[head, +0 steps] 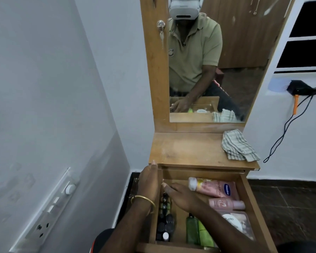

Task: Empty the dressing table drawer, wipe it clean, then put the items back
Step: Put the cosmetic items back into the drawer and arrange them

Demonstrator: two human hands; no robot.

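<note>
The mirror point(217, 61) rises behind your wooden counter point(190, 150), whose drawer point(252, 201) stands pulled open below it. A folded striped cloth point(239, 147) lies on the counter's right rear corner. Inside the drawer, a pink lotion tube point(213, 187) lies across the far right, a smaller pink bottle point(226, 204) just nearer, green bottles point(199, 232) at the front centre, and small dark bottles point(165, 223) along the left wall. Your left hand point(150, 183), bangle point(143, 199) at the wrist, rests on the drawer's left edge, fingers pressed together. Your right hand point(181, 196) reaches flat over the dark bottles, fingers extended, gripping nothing.
</note>
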